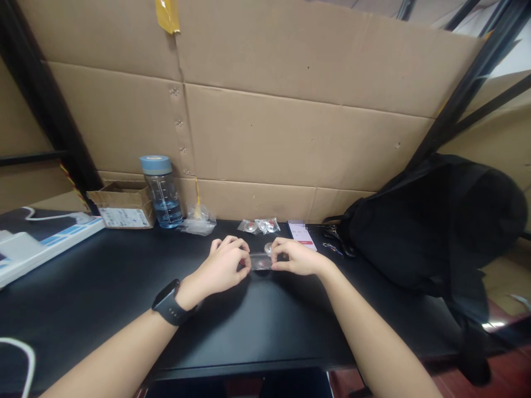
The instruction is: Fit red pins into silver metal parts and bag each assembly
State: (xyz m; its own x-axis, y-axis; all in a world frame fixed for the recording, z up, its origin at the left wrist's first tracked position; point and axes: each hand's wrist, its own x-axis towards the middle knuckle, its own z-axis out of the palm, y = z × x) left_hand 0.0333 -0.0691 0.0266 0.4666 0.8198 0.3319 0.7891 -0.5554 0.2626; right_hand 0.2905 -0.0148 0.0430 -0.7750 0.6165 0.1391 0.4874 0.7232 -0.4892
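My left hand (224,266) and my right hand (293,256) meet over the black table (124,287), both pinching the ends of a small clear plastic bag (260,261) with a small item inside. The fingers of both hands are curled closed on it. A dark smartwatch (170,303) sits on my left wrist. Just behind the hands lie more small clear bags with red-and-white pieces (259,225) and one loose round piece (269,246).
A blue-lidded water bottle (161,190), a small cardboard box (122,207) and crumpled clear plastic (197,224) stand along the cardboard back wall. A white card (302,234), keys and a black backpack (435,221) lie to the right. White device and cable at left.
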